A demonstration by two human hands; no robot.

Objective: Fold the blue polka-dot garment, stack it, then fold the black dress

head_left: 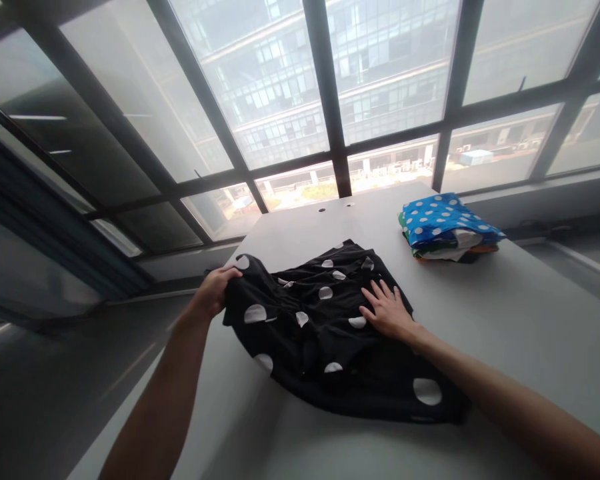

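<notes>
A black garment with large white dots [325, 333] lies rumpled and partly folded over on the white table; its exact kind I cannot tell. My left hand [214, 291] pinches its left edge and holds that side raised above the table. My right hand [387, 310] rests flat on the right part of the cloth with the fingers spread. The cloth's lower edge hangs in a curve between the raised left side and the near right corner.
On the right of the white table [530, 320] sits a stack of folded cloths [450, 227], a blue one with white dots on top. Two small round holes mark the table's far end. Tall windows [390, 73] stand behind, and a dark curtain [45, 213] hangs at the left.
</notes>
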